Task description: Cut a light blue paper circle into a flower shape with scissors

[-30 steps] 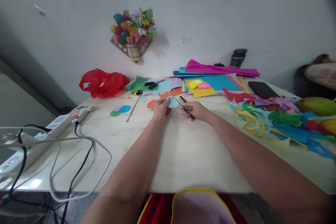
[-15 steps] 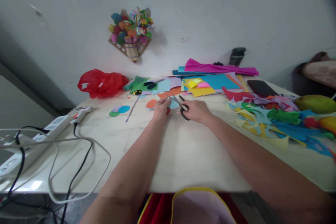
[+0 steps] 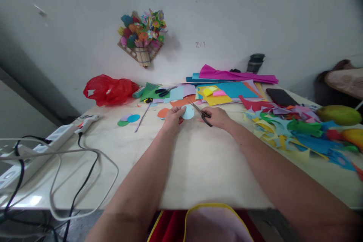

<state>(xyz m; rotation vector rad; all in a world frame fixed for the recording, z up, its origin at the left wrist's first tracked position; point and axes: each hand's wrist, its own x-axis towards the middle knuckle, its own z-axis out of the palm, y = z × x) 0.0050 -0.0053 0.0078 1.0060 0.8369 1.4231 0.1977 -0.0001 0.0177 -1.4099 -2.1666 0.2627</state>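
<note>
My left hand [image 3: 172, 119] pinches a pale blue paper circle [image 3: 187, 112] and holds it just above the table. Under that hand lies a red paper piece [image 3: 180, 120]. My right hand [image 3: 217, 118] grips black-handled scissors [image 3: 200, 112], whose blades point up and left past the circle's right edge. An orange paper circle [image 3: 163, 112] lies flat just left of my left hand. Green, lilac and blue paper circles [image 3: 128, 119] overlap further left on the table.
Coloured paper sheets [image 3: 227, 90] are stacked at the back, with a second pair of scissors [image 3: 163, 91] and a red plastic bag [image 3: 109, 89]. Paper scraps [image 3: 297, 130] cover the right side beside a black phone [image 3: 280, 97]. A power strip [image 3: 45, 145] and cables lie left.
My right hand turned the scissors and brought their blades up beside the blue circle. My left hand raised the circle slightly and turned it to face me.
</note>
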